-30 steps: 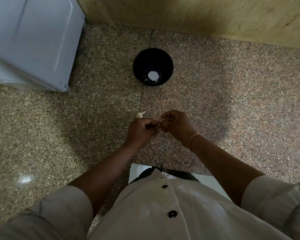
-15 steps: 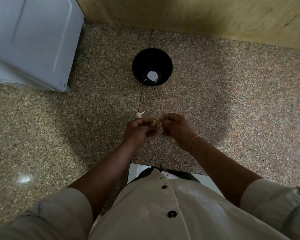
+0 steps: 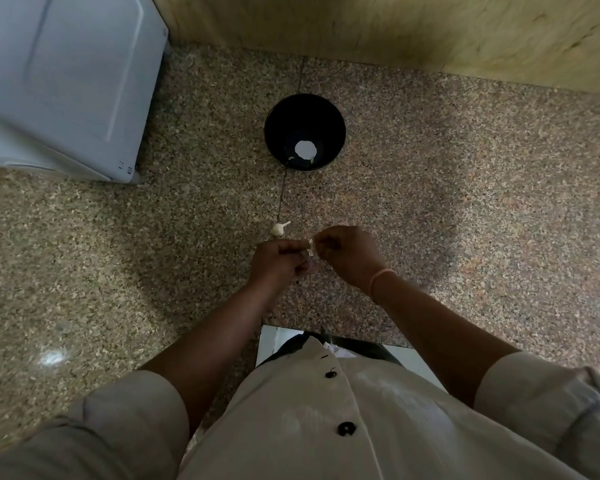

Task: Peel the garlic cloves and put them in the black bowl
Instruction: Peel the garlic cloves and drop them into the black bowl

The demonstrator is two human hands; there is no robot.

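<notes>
my left hand [image 3: 279, 259] and right hand [image 3: 347, 254] meet over the speckled counter [image 3: 465, 202], both with fingers curled in. between them sits the garlic clove [image 3: 309, 247], a small pale bit showing just at the fingertips of each hand. my left thumb and fingers pinch it from one side, and my right fingertips pinch at it from the other (whether the right has skin or flesh, i cannot tell, it is too small). the clove is held up off the counter, nearer me than the black bowl [image 3: 284, 123], which stands well apart toward the wooden wall [image 3: 395, 29]. something white lies in the bottom of the bowl. a garlic bulb [image 3: 278, 229] rests on the counter just beyond my left knuckles, close to but not touching them. a white appliance [image 3: 66, 81] fills the far left corner, and a pink band [image 3: 378, 277] circles my right wrist.

a second ago my hands were pressed knuckle to knuckle and the clove was hidden inside them. now they have drawn a little apart, so the pale piece shows in the gap. the bowl and the bulb have not moved.
</notes>
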